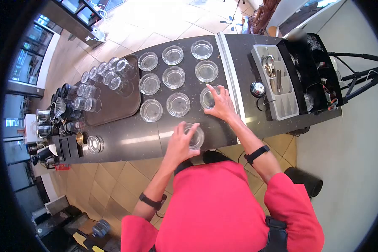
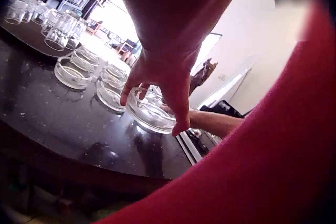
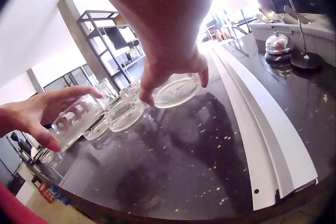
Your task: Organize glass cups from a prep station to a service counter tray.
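Observation:
My left hand (image 1: 181, 145) grips a round clear glass ashtray (image 1: 196, 138) by its rim, fingers spread round it, near the counter's front edge. In the left wrist view this ashtray (image 2: 149, 112) is tilted above the dark surface. Farther forward and to the right, my right hand (image 1: 221, 104) holds another glass ashtray (image 1: 206, 100) at the front of the right column. In the right wrist view, thumb and fingers span that ashtray (image 3: 176, 91) close over the counter. Matching ashtrays stand in rows beyond the hands, among them a middle one (image 1: 178, 104) and a left one (image 1: 151, 110).
A brown tray (image 1: 113, 110) with glass mugs (image 1: 124, 65) stands to the left, near stacked ashtrays (image 1: 95, 144). A white metal strip (image 1: 229, 67) crosses the dark counter (image 1: 134, 140). Right of it are a service bell (image 1: 257, 88) and a cutlery tray (image 1: 284, 98).

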Tool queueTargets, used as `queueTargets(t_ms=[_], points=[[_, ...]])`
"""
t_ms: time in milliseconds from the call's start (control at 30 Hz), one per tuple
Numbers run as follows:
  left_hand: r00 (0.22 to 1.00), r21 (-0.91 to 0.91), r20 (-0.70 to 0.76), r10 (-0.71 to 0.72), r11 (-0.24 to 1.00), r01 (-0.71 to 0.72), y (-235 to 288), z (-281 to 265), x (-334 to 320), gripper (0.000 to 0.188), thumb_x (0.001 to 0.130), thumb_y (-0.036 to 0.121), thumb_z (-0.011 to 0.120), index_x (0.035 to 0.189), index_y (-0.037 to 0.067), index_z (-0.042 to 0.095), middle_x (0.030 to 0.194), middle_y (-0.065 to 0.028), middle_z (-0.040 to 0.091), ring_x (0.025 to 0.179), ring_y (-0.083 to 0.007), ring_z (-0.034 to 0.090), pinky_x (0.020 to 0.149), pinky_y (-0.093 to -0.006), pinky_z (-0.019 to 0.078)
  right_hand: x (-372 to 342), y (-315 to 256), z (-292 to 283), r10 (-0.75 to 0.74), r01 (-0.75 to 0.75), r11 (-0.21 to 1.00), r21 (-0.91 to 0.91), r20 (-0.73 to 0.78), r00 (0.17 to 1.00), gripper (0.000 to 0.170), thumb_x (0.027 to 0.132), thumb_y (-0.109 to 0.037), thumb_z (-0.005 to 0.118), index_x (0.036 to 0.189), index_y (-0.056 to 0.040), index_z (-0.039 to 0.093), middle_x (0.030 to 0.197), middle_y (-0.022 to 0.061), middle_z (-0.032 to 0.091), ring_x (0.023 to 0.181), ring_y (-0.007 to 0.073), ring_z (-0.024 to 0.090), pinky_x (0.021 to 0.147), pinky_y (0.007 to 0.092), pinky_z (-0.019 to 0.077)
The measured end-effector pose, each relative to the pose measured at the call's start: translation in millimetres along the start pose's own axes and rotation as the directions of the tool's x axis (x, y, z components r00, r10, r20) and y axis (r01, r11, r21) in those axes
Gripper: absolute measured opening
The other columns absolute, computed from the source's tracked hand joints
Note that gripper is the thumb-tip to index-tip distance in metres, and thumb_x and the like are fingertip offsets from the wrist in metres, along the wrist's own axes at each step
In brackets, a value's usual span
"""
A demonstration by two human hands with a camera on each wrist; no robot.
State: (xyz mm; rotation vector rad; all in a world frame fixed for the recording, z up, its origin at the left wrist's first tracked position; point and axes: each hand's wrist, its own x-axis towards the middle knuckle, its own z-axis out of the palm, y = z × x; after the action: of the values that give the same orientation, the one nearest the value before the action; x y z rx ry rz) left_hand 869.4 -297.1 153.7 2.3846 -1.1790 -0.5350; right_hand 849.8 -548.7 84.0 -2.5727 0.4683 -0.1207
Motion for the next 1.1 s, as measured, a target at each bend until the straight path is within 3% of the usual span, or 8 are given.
queueTargets(t_ms=[200, 567, 733, 800, 900, 1100], points=[[0.985, 0.072, 0.104, 0.139, 0.986, -0.147, 18, 40, 26, 0.104, 0.053, 0.028, 0.090, 0.147, 0.023, 0.046, 0.136, -0.0250, 0.044, 0.120, -0.0418, 0.049, 0.101, -0.0478, 0.0473, 6, 4, 6, -0.027, 0.027, 1.000, -0.012, 0.013, 1.000, 0.109, 0.058, -0.032, 0.088, 0.153, -0.0271, 0.035, 0.139, 0.0258, 0.042, 0.124, 0.0441, 0.047, 0.102, 0.0503, 0.0469], [0.982, 0.091, 0.143, 0.120, 0.987, -0.134, 30, 77, 53, 0.104, 0.052, 0.025, 0.089, 0.147, 0.022, 0.047, 0.136, -0.0270, 0.045, 0.120, -0.0422, 0.050, 0.100, -0.0485, 0.0475, 9, 6, 9, -0.032, 0.034, 0.999, -0.032, 0.073, 0.997, 0.109, 0.060, -0.032, 0.087, 0.154, -0.0261, 0.033, 0.142, 0.0250, 0.040, 0.127, 0.0435, 0.044, 0.105, 0.0516, 0.0428], [0.982, 0.092, 0.168, 0.092, 0.990, -0.108, 37, 85, 62, 0.101, 0.053, 0.022, 0.087, 0.147, 0.022, 0.048, 0.136, -0.0272, 0.045, 0.122, -0.0421, 0.048, 0.100, -0.0481, 0.0478, 5, 18, 12, -0.092, 0.092, 0.996, 0.004, 0.052, 0.994, 0.116, 0.064, -0.037, 0.090, 0.158, -0.0239, 0.023, 0.145, 0.0245, 0.037, 0.129, 0.0444, 0.043, 0.108, 0.0519, 0.0398], [0.988, 0.139, 0.082, 0.132, 0.980, -0.142, 36, 92, 63, 0.104, 0.051, 0.025, 0.090, 0.146, 0.022, 0.048, 0.138, -0.0269, 0.045, 0.122, -0.0403, 0.049, 0.092, -0.0493, 0.0500, 3, 28, 10, -0.118, 0.116, 0.992, 0.050, 0.060, 0.991, 0.117, 0.065, -0.036, 0.090, 0.158, -0.0232, 0.021, 0.145, 0.0243, 0.037, 0.131, 0.0442, 0.042, 0.109, 0.0519, 0.0391], [0.986, 0.128, 0.030, 0.163, 0.978, -0.166, 34, 102, 66, 0.105, 0.051, 0.024, 0.090, 0.147, 0.022, 0.047, 0.141, -0.0283, 0.043, 0.125, -0.0420, 0.047, 0.094, -0.0512, 0.0492, 2, 36, 10, -0.141, 0.132, 0.984, 0.121, 0.066, 0.988, 0.119, 0.065, -0.034, 0.091, 0.159, -0.0215, 0.019, 0.146, 0.0241, 0.036, 0.133, 0.0437, 0.040, 0.110, 0.0514, 0.0382], [0.985, 0.160, 0.045, 0.164, 0.973, -0.169, 37, 106, 69, 0.105, 0.055, 0.026, 0.090, 0.150, 0.024, 0.043, 0.140, -0.0296, 0.042, 0.128, -0.0439, 0.044, 0.099, -0.0502, 0.0468, 2, 49, 15, -0.166, 0.154, 0.965, 0.214, 0.039, 0.985, 0.121, 0.063, -0.034, 0.092, 0.158, -0.0191, 0.019, 0.145, 0.0230, 0.037, 0.134, 0.0429, 0.039, 0.112, 0.0511, 0.0372]])
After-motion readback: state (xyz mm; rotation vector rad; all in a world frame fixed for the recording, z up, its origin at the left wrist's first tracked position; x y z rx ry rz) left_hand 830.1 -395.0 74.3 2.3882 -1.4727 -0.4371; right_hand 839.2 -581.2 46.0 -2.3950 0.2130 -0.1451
